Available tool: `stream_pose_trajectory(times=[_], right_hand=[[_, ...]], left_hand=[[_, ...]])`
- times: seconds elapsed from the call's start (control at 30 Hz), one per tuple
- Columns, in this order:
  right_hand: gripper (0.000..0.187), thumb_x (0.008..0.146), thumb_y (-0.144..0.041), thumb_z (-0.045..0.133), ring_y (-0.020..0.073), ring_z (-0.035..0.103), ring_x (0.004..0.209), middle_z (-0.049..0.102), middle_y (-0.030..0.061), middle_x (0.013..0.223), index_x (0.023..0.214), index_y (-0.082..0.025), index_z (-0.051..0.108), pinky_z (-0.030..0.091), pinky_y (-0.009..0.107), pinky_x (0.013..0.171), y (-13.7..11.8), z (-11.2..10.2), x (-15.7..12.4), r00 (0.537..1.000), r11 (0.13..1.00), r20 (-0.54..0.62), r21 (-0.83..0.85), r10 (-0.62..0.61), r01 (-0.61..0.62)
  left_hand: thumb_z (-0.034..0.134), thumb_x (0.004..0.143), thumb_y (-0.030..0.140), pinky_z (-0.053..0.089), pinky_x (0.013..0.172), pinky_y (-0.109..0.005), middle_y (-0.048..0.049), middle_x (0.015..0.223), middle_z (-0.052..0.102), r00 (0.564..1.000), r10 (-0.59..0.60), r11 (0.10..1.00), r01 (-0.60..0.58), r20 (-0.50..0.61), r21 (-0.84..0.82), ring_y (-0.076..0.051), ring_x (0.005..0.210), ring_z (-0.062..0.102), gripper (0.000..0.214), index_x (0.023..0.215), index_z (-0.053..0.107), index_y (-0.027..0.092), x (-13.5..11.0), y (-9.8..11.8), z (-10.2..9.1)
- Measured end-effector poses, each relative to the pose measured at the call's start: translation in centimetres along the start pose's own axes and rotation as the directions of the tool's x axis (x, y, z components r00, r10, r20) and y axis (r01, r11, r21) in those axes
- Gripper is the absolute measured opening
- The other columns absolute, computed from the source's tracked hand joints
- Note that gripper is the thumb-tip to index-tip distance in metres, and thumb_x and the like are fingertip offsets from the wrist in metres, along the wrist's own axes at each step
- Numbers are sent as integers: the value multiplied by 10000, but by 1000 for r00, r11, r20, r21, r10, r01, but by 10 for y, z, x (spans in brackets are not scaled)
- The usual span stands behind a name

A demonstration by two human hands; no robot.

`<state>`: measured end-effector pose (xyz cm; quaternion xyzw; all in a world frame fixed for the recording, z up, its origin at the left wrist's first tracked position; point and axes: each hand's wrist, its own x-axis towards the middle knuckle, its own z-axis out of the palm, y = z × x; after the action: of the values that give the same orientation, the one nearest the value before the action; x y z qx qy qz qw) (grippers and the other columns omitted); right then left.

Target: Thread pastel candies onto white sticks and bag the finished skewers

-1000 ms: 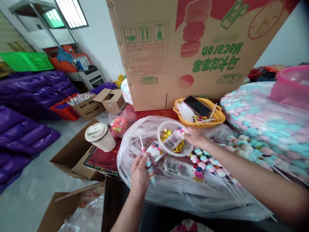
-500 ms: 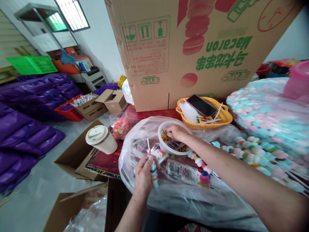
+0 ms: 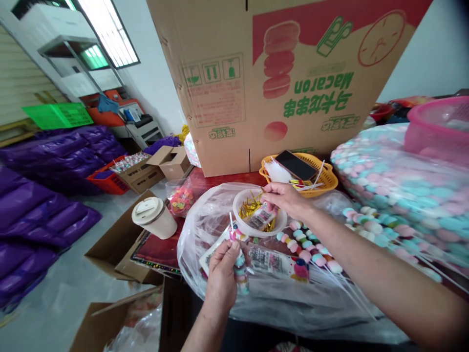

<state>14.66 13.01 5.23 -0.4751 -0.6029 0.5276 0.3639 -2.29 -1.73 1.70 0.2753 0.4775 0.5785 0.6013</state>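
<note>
My left hand (image 3: 224, 266) is closed around a bagged marshmallow skewer (image 3: 242, 277), its white stick pointing up and the pastel pieces hanging below the fingers. Over the far right rim of a white plastic bowl (image 3: 238, 226), my right hand (image 3: 285, 199) pinches what looks like a gold twist tie (image 3: 262, 189). More gold twist ties (image 3: 249, 208) lie in the bowl beside a small printed packet (image 3: 261, 218). Flat printed plastic bags (image 3: 269, 261) rest between my hands on clear sheeting. To their right lie several unwrapped marshmallow skewers (image 3: 304, 244).
A yellow basket (image 3: 330, 182) holding a phone (image 3: 296, 165) stands behind the bowl, before a large cardboard box (image 3: 227, 151). At left are a lidded cup (image 3: 156, 217) and a bag of colourful pieces (image 3: 181, 199). A big marshmallow bag (image 3: 395, 171) fills the right.
My right hand has lifted out of the bowl, now with a gold tie at its fingertips. My left hand has shifted slightly right with the skewer. The view has tilted and turned slightly.
</note>
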Motion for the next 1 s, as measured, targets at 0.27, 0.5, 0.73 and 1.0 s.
stream_pose_trajectory(times=[0.27,0.5,0.73,1.0], right_hand=[[457,799,-186,449,134,602,591,675,33,775,1242,-184,562,475,243,521,2,10,-99,980,953,131,-245,-147,176],[243,844,-243,464,151,579,592,625,15,624,689,-197,645,451,255,562,28,-5,-142,966,847,-46,-492,-256,201],[338,904,-235,428,163,657,917,709,52,1012,1171,-228,636,527,288,804,20,-9,-169,934,899,49,-258,-353,353],[540,855,-152,403,197,582,1122,608,92,1256,1392,-198,434,476,352,942,40,-5,-166,964,912,74,-313,-255,265]], left_hand=[[748,630,452,316,338,-171,-8,620,575,988,-77,996,72,135,47,-76,442,474,360,737,652,122,1,3,39],[727,633,465,306,360,-166,4,513,536,975,-179,983,173,134,53,-81,426,450,374,759,648,122,-7,-14,62],[639,711,355,352,440,-185,5,542,542,946,-181,958,107,267,267,-85,473,462,220,667,638,139,-15,-25,73],[560,761,316,380,439,-184,-12,603,557,910,-303,875,147,284,462,-108,522,480,195,670,623,155,-25,-34,58]])
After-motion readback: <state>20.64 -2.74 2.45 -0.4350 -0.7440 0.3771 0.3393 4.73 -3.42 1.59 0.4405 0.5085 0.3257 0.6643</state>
